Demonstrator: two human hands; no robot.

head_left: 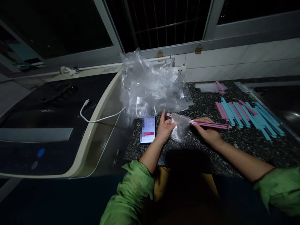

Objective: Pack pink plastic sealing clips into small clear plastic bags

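My left hand pinches a small clear plastic bag between thumb and fingers, with the index finger pointing up. My right hand is closed on a long, slim pink plastic strip, which sticks out to the right. Its other end reaches the bag's right edge. A small pink tip shows at the bag's upper left, by my left hand; whether it belongs to the same strip I cannot tell. Just behind both hands lies a big heap of clear plastic bags.
Pink and blue strips lie in rows on the speckled counter at right. Behind them are more bags with pink pieces. A lit phone lies left of my hands. A washing machine with a white cable stands left.
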